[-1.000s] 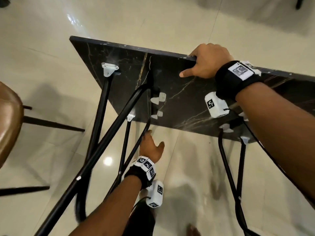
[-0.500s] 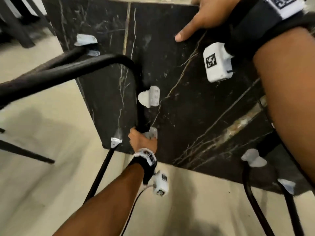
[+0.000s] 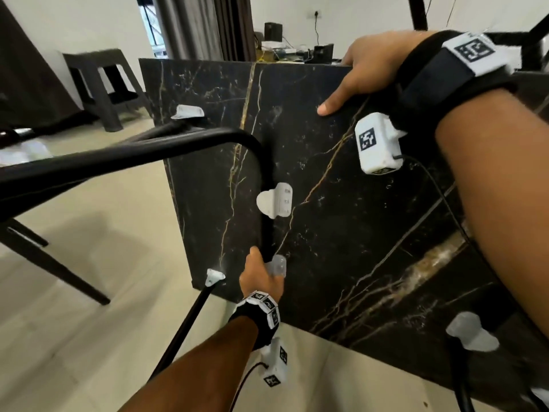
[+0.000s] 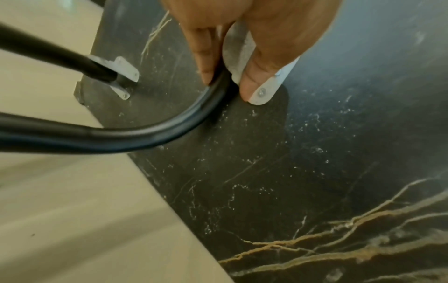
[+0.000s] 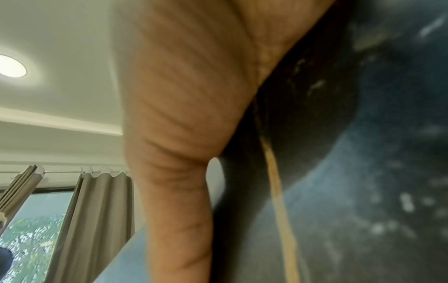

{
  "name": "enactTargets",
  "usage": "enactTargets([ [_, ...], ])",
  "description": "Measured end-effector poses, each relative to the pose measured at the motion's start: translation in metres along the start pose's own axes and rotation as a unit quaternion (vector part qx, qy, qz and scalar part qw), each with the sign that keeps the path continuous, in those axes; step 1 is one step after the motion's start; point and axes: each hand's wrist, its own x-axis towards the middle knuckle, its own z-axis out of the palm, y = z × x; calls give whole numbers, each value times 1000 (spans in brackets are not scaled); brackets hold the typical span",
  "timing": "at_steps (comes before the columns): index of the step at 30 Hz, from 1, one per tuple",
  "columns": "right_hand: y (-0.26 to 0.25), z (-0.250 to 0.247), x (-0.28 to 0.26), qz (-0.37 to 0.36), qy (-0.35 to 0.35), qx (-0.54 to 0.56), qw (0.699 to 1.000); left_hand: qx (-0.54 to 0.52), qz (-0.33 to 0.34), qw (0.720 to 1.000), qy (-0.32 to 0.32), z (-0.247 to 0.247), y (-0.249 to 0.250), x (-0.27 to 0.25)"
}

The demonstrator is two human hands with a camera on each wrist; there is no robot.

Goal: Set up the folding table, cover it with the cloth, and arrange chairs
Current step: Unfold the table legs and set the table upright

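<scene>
1. Now the black marble-patterned folding table top (image 3: 341,188) stands on edge, underside toward the person, lower corner near the pale tiled floor (image 3: 89,322). Not yet set up; cloth not in view.

2. Left hand (image 3: 260,278) sits low on the underside, at the bent black metal tube leg (image 3: 148,153). In the left wrist view, two fingers (image 4: 254,76) straddle the tube's curve, lying pressed against the white plastic clip (image 4: 264,93) screwed to the panel. Fingers mostly straight, close together; the rest of this hand is out of view.

3. Right hand (image 3: 368,66) is high, hooked over the panel's top edge, thumb (image 3: 335,102) flat on the underside. The other fingers are behind the edge, so their curl cannot be seen; likely gripping the edge.

4. Key relation: the tube's near straight section runs up the panel from the left fingers toward a second white clip (image 3: 274,200), then bends and extends left, away from the panel. Long axis of that free length is roughly square to the underside. Left hand is the nearer to it; right only steadies.

5. Judgement: leg looks swung out; next comes seating the tube at the clip. Risk: pinched fingers.

6. Dark chair legs (image 3: 53,263) stand at left, well apart.
</scene>
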Motion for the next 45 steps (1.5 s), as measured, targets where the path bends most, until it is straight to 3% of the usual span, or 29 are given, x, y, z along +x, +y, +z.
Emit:
enactTargets([
  [9,3,0,-1,-12,2,8,1000,102,10,994,-24,-4,3,-6],
  [16,6,3,-4,-29,17,13,999,28,16,999,0,-8,5,-3],
  [27,1,-2,-12,-26,1,10,1000,159,49,984,-58,-24,5,5],
  [29,1,-2,-13,-25,9,7,1000,117,47,991,-46,-31,11,12],
  [31,2,-2,-13,-25,19,4,999,8,58,998,-10,-39,24,18],
  [36,1,-4,-16,-20,12,7,1000,-115,162,977,71,-60,75,27],
  [39,0,-5,-18,-26,-3,22,999,-88,189,974,93,-70,92,35],
  [45,1,-4,-24,-31,22,1,999,-10,215,975,61,-82,93,40],
])
